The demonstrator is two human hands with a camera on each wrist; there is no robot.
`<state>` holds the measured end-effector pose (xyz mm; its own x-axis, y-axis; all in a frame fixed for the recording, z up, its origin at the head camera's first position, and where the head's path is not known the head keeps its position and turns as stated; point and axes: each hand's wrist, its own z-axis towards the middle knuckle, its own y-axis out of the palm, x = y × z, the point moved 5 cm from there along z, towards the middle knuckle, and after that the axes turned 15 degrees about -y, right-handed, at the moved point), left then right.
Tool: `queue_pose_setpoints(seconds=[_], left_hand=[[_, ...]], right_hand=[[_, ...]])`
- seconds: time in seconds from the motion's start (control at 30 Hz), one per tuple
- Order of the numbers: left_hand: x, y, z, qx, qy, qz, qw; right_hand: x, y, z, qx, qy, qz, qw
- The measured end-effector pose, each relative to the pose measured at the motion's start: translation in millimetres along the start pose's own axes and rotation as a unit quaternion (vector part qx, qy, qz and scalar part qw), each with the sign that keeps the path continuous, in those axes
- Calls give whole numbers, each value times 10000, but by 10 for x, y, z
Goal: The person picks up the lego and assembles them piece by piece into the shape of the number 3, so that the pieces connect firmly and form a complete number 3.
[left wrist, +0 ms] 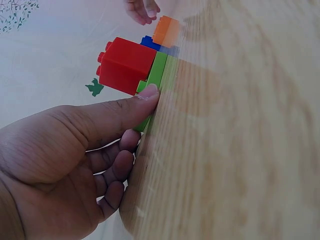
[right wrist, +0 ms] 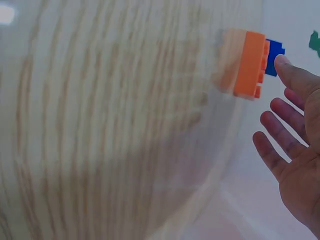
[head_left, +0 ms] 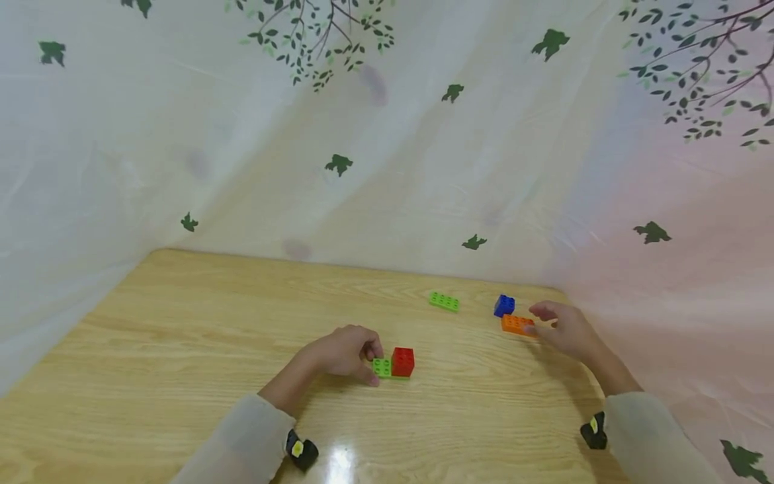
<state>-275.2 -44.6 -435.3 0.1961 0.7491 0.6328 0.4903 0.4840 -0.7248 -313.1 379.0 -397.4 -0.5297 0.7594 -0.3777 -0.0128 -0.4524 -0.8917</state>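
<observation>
My left hand holds a flat light-green toy brick by its left end, the thumb on the near side and fingers behind. In the left wrist view the thumb lies along its edge, and the other fingers curl below. A tall red brick sits upright on the green brick's right end. Over at the right, my right hand hovers beside an orange brick, thumb close to its right end. In the right wrist view its fingers are spread and loosely bent, holding nothing. A blue brick stands just behind the orange one.
Another light-green brick lies near the back of the wooden table, left of the blue brick. A pale cloth printed with leaves and branches hangs behind the table and along its right side.
</observation>
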Motion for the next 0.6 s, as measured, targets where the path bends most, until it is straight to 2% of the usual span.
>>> queue_pose_setpoints(seconds=[0.3, 0.6], left_hand=[[11, -14, 11, 10, 22, -64, 10000], [-13, 5, 18, -99, -17, -107, 9999]], right_hand=[[183, 120, -7, -337, 468, 200, 9981], [220, 188, 27, -534, 410, 299, 9973]])
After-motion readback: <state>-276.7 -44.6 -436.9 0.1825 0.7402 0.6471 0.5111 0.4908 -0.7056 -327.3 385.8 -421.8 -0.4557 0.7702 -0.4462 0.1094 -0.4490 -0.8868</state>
